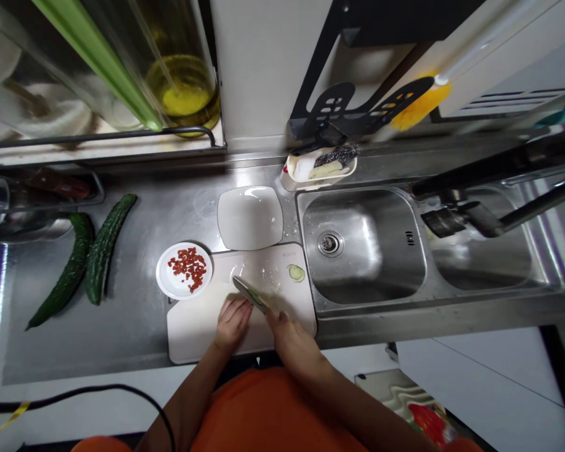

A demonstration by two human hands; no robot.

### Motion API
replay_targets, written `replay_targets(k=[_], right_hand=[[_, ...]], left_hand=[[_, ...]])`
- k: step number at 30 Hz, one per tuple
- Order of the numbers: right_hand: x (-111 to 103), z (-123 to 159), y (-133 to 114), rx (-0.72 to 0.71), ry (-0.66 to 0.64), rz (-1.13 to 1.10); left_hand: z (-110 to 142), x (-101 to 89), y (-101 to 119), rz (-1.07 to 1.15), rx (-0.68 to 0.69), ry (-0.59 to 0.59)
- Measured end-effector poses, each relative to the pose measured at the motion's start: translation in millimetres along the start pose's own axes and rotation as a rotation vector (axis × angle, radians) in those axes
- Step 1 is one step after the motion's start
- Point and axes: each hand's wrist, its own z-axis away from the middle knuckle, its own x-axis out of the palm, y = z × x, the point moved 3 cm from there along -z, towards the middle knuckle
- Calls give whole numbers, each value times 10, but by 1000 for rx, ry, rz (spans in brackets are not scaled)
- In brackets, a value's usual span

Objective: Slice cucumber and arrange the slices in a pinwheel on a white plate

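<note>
My right hand (294, 345) is closed round the handle of a kitchen knife (245, 290), its blade pointing up and left over a white cutting board (193, 329). Close to the blade, my left hand (233, 323) rests on the board with its fingers curled together. Whatever lies under those fingers is hidden. A bit of green shows along the blade. Pale green slices (295, 272), which look like cucumber, lie near the board's upper right corner. At its upper left stands a round white plate (162, 276) with small red diced pieces (188, 267).
A white squarish plate (249, 220) sits behind the board. Two long dark green cucumbers (106, 251) lie on the steel counter at left. To the right are a sink basin (367, 251) and a black faucet (452, 216). A sponge holder (320, 179) stands by the wall.
</note>
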Motion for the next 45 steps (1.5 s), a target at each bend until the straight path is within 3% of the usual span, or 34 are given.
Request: replay_targets(k=[15, 27, 33, 37, 39, 42, 45], right_hand=[[169, -222, 53, -59, 105, 12], [92, -32, 176, 4, 140, 87], [99, 21, 213, -5, 292, 209], [97, -21, 233, -5, 346, 246], [95, -35, 233, 9, 369, 269], [92, -27, 209, 6, 402, 297], [97, 5, 172, -14, 409, 296]], left_hand=[[-47, -8, 32, -14, -6, 2], [-62, -9, 34, 11, -88, 25], [-99, -64, 69, -13, -143, 43], [-190, -165, 219, -106, -114, 103], [-285, -158, 319, -134, -76, 18], [-462, -82, 414, -185, -108, -214], [-627, -41, 450, -232, -167, -310]])
